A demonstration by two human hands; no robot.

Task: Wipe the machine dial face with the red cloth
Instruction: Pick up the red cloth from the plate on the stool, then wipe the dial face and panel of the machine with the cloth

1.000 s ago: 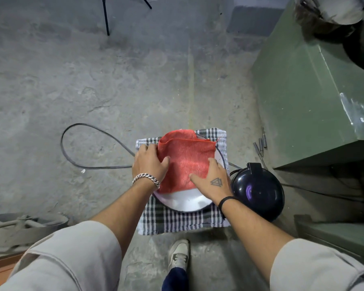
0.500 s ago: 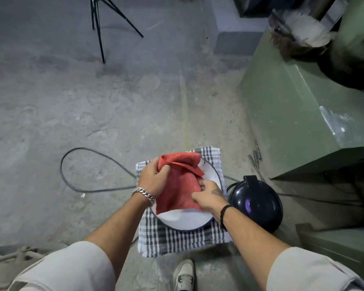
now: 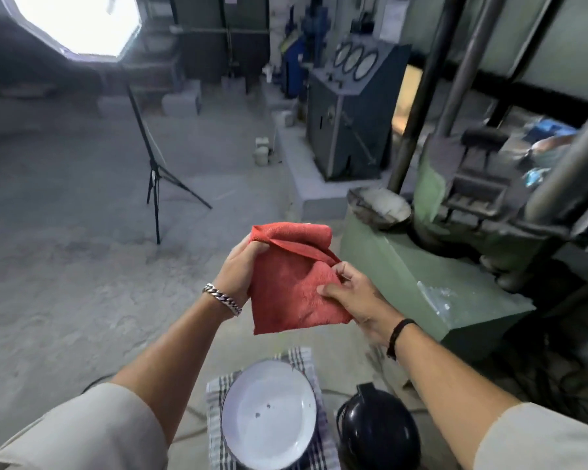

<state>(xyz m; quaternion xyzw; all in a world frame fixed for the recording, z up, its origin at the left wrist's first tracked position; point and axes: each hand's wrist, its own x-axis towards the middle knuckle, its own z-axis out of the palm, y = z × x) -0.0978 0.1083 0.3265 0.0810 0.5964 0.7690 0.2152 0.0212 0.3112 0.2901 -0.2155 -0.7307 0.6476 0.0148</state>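
I am holding the red cloth (image 3: 294, 279) up in the air at the centre of the frame, with both hands closed on it. My left hand (image 3: 240, 273) is gripping its upper left edge in a fist, and my right hand (image 3: 352, 295) is pinching its right side between thumb and fingers. The cloth is hanging folded above the white dial face (image 3: 269, 415), which is lying at the bottom of the frame on a checked cloth (image 3: 214, 401) on the floor (image 3: 65, 266). A black cover (image 3: 377, 432) is sitting just right of the dial. A green machine (image 3: 431, 276) is standing at the right, and a light stand (image 3: 155, 184) at the upper left.
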